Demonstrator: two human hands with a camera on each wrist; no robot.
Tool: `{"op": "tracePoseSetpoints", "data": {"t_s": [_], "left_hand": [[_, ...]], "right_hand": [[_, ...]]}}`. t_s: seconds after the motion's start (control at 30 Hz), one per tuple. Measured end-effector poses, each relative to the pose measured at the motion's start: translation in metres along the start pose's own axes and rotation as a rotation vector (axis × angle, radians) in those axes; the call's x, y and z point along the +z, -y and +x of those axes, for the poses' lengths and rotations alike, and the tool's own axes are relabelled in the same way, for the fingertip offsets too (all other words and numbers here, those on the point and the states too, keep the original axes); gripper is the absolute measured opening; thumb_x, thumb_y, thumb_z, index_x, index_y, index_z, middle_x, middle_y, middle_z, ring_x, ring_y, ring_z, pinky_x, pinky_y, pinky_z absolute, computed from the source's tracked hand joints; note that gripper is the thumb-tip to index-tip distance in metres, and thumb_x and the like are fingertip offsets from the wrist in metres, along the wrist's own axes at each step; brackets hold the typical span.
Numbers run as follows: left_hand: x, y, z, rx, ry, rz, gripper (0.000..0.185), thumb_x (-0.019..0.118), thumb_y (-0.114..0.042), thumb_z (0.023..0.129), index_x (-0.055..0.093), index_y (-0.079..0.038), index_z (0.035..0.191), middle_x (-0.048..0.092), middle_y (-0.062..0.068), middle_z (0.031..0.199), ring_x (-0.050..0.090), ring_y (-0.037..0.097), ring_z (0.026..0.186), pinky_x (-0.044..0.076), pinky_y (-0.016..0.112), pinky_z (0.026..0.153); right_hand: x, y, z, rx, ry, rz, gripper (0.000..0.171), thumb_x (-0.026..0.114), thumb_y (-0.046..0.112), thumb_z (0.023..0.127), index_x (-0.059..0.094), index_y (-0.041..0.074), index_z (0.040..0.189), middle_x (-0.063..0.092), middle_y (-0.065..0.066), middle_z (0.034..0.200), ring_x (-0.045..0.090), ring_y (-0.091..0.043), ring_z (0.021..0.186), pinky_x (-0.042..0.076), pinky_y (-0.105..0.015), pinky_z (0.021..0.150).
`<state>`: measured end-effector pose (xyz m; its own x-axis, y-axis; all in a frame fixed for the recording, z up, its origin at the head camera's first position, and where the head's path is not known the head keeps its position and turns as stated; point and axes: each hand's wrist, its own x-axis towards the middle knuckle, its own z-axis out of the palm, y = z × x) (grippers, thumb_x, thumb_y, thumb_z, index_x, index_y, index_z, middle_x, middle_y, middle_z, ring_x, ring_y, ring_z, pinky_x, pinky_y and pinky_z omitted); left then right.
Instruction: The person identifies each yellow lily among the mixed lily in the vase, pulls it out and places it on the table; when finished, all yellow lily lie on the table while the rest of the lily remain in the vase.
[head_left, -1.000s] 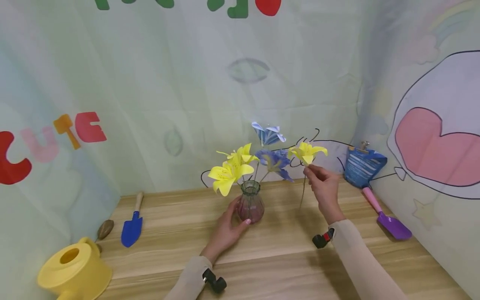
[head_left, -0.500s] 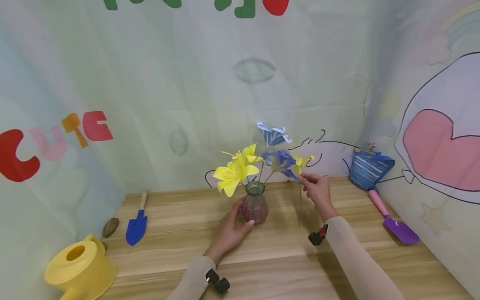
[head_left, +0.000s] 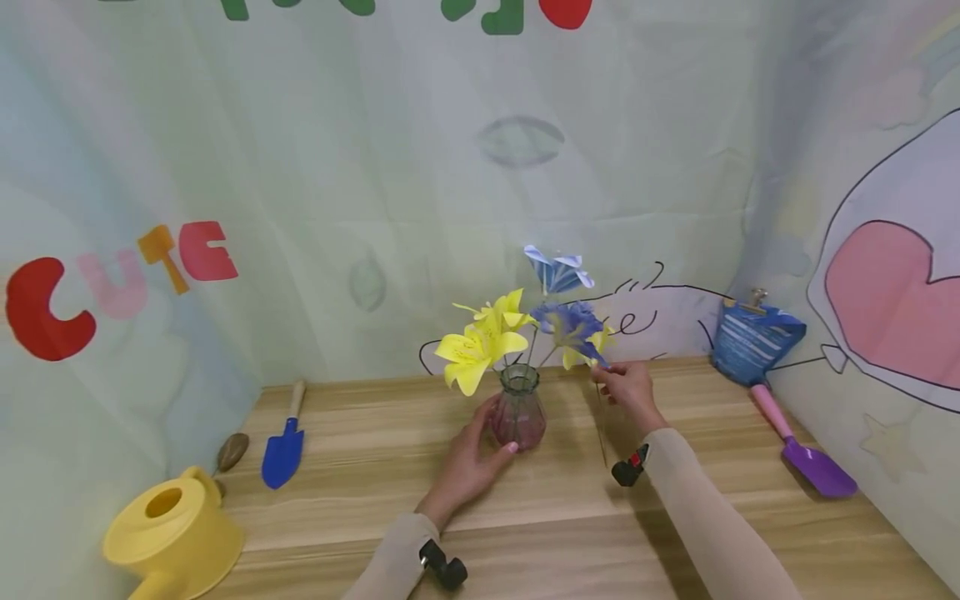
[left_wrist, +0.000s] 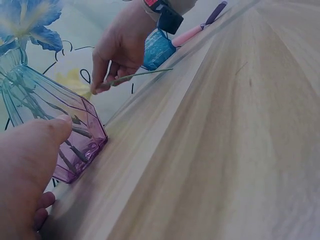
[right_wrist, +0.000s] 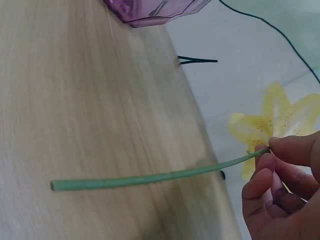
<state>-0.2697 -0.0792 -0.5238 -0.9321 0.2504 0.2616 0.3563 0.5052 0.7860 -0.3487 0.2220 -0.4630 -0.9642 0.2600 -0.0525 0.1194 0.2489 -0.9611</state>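
while the left hand [head_left: 468, 457] grips the vase [head_left: 517, 410] already holding four flowers, the right hand [head_left: 628, 390] pinches a yellow lily's stem [right_wrist: 150, 177], not yet inserted.

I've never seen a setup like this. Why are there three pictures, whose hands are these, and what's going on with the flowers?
There is no machine here: a person wears three cameras. The wide picture comes from the head, looking down at a wooden table. The other two come from cameras strapped to each wrist, so things look close and tilted.

The left hand grips a small glass vase that holds yellow and blue paper flowers. The right hand pinches the green stem of a loose yellow flower beside the vase; the stem's free end is not in it.

Also on the table: a yellow watering can, a blue trowel, a purple trowel and a blue bag at the back.
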Motion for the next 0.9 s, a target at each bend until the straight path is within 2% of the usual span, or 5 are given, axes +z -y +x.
{"op": "tracePoseSetpoints", "data": {"t_s": [0.17,0.43,0.67,0.8,0.9], "left_hand": [[0.001,0.000,-0.001,-0.011,0.004,0.000,0.084,0.072,-0.050,0.099,0.027,-0.038,0.169,0.051,0.014,0.167,0.049,0.042,0.154,0.039,0.069,0.126],[0.000,0.000,0.000,0.000,0.004,0.013,0.084,0.073,-0.047,0.100,0.028,-0.034,0.170,0.051,0.014,0.167,0.049,0.040,0.154,0.039,0.065,0.127],[0.001,0.001,0.000,0.006,0.004,0.003,0.084,0.072,-0.048,0.100,0.028,-0.034,0.169,0.051,0.017,0.166,0.048,0.043,0.154,0.038,0.068,0.127],[0.001,0.003,0.000,0.009,0.007,0.000,0.084,0.072,-0.050,0.100,0.026,-0.040,0.169,0.051,0.017,0.166,0.048,0.044,0.154,0.037,0.069,0.127],[0.001,0.003,0.000,0.010,0.007,-0.001,0.083,0.072,-0.049,0.100,0.027,-0.039,0.169,0.051,0.016,0.166,0.048,0.044,0.154,0.038,0.069,0.126]], "right_hand": [[0.004,-0.009,0.003,0.059,0.006,0.040,0.040,0.076,0.011,0.096,0.071,-0.013,0.127,0.066,0.008,0.064,0.059,-0.004,0.057,0.052,-0.018,0.050],[0.008,-0.018,0.004,0.094,-0.003,0.120,0.039,0.075,0.012,0.100,0.070,-0.013,0.129,0.068,0.012,0.067,0.056,-0.003,0.055,0.048,-0.017,0.050],[-0.004,-0.012,0.001,0.091,-0.032,0.152,0.040,0.074,0.016,0.099,0.070,-0.011,0.129,0.070,0.015,0.070,0.062,-0.005,0.063,0.054,-0.018,0.053],[-0.012,-0.004,-0.005,0.089,-0.031,0.168,0.039,0.070,0.015,0.101,0.068,-0.007,0.133,0.072,0.016,0.074,0.063,-0.004,0.066,0.055,-0.018,0.056],[-0.020,0.007,-0.014,0.084,-0.039,0.184,0.041,0.072,0.021,0.103,0.068,-0.003,0.136,0.073,0.017,0.079,0.064,-0.004,0.071,0.056,-0.019,0.061]]}}
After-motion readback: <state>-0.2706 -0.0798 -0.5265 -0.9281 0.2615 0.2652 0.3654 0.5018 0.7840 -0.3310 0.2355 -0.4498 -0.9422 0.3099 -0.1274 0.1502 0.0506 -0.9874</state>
